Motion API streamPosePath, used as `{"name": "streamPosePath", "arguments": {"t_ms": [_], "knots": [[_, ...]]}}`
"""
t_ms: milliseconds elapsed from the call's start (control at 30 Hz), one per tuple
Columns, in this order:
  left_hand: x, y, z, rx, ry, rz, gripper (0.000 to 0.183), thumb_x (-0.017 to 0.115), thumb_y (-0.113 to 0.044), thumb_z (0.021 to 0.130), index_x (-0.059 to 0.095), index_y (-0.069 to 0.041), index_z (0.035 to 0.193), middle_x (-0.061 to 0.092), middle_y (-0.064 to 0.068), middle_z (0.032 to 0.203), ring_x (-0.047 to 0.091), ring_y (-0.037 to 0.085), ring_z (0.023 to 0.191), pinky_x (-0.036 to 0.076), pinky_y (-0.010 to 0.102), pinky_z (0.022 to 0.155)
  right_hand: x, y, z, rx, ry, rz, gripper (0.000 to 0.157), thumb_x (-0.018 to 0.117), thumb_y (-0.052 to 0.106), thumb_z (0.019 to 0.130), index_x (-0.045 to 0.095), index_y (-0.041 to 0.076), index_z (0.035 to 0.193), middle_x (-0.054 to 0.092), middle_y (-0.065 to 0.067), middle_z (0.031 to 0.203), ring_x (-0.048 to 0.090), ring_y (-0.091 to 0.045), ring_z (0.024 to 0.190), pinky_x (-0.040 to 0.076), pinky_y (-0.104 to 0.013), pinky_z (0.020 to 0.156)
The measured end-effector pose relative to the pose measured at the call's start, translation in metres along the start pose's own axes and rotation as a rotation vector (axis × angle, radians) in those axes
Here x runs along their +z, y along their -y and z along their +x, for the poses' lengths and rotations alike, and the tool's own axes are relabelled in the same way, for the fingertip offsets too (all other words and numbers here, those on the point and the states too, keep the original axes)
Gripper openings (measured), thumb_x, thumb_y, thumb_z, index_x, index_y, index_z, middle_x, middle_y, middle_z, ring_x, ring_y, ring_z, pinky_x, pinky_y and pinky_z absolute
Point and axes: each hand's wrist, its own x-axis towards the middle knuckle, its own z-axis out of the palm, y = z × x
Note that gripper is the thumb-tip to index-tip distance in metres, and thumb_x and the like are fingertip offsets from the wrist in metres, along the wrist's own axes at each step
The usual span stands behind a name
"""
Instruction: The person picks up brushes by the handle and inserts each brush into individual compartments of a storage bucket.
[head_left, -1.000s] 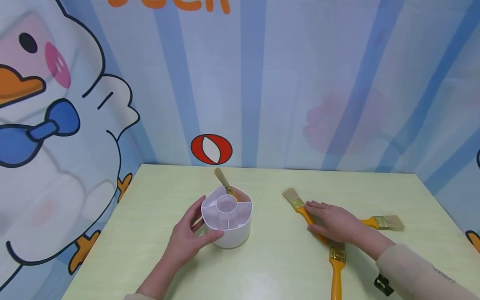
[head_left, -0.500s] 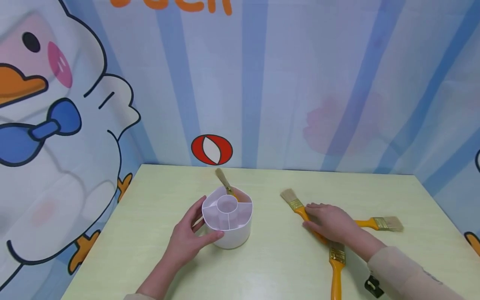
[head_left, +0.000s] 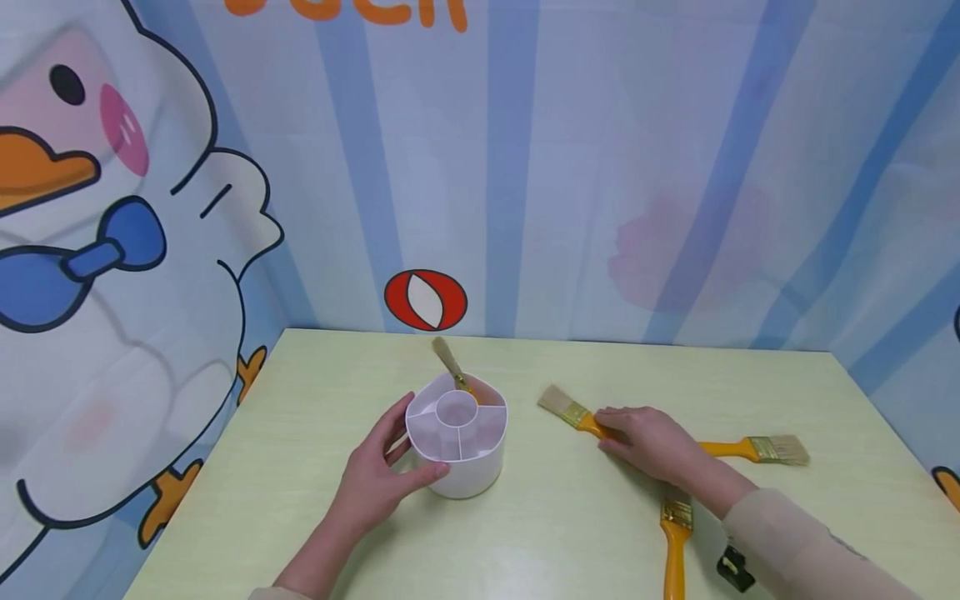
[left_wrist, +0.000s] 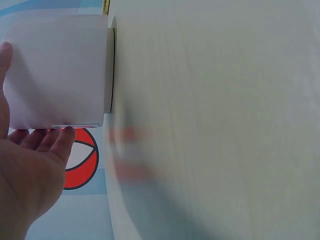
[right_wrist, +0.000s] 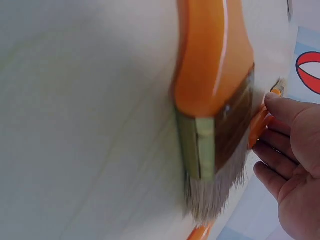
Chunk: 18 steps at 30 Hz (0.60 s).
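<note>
My left hand [head_left: 375, 479] holds the side of a white round organizer [head_left: 472, 473] with divided compartments, thumb at the front and fingers round the left. In the left wrist view the organizer's smooth wall [left_wrist: 57, 72] fills the upper left. One small paintbrush [head_left: 447, 358] leans in its rear compartment, bristles up. To the right, my right hand [head_left: 651, 442] grips a flat paintbrush [head_left: 573, 412] by its orange handle, bristles pointing left and away. The right wrist view shows thumb and fingers pinching that handle [right_wrist: 257, 127]; much of it is hidden under the hand in the head view.
Two more orange-handled paintbrushes lie on the pale wooden table [head_left: 555, 533]: one [head_left: 757, 448] points right behind the right forearm, the other [head_left: 677, 533] lies nearer, handle toward me. A cartoon-printed backdrop [head_left: 510, 167] rises behind the table's far edge.
My right hand has shifted left with the paintbrush, whose bristle end has swung left and slightly nearer. The left hand and organizer stay put.
</note>
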Motion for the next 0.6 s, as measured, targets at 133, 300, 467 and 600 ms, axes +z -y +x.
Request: {"name": "streamPosePath", "arguments": {"t_ms": [133, 300, 467, 600], "knots": [[0.000, -0.001, 0.000, -0.004, -0.002, 0.006, 0.105, 0.098, -0.026, 0.080, 0.038, -0.020, 0.166, 0.044, 0.003, 0.167, 0.042, 0.031, 0.155, 0.045, 0.043, 0.120, 0.003, 0.004, 0.005, -0.031, -0.040, -0.006, 0.039, 0.080, 0.018, 0.097, 0.074, -0.001, 0.130, 0.075, -0.019, 0.128, 0.072, -0.038, 0.118, 0.059, -0.055, 0.102], [-0.001, 0.000, 0.000, -0.001, 0.000, 0.007, 0.105, 0.097, -0.026, 0.080, 0.038, -0.020, 0.166, 0.044, 0.002, 0.167, 0.042, 0.031, 0.155, 0.045, 0.043, 0.120, 0.005, 0.011, 0.012, -0.048, -0.055, -0.019, 0.034, 0.082, 0.013, 0.095, 0.077, 0.000, 0.127, 0.078, -0.014, 0.123, 0.074, -0.034, 0.115, 0.061, -0.052, 0.100], [0.000, -0.001, 0.001, -0.001, 0.005, 0.012, 0.105, 0.097, -0.027, 0.080, 0.037, -0.020, 0.167, 0.044, 0.003, 0.168, 0.042, 0.031, 0.155, 0.046, 0.044, 0.119, 0.008, 0.013, 0.015, -0.090, -0.090, -0.037, 0.031, 0.083, 0.007, 0.093, 0.079, 0.001, 0.122, 0.080, -0.012, 0.118, 0.076, -0.032, 0.110, 0.063, -0.049, 0.096], [-0.001, -0.001, 0.000, -0.003, 0.002, 0.013, 0.106, 0.097, -0.027, 0.080, 0.037, -0.019, 0.167, 0.044, 0.002, 0.167, 0.042, 0.031, 0.155, 0.045, 0.043, 0.119, 0.011, 0.012, 0.017, -0.133, -0.131, -0.050, 0.026, 0.084, 0.004, 0.091, 0.081, 0.002, 0.117, 0.081, -0.009, 0.111, 0.078, -0.029, 0.104, 0.065, -0.046, 0.092]]}}
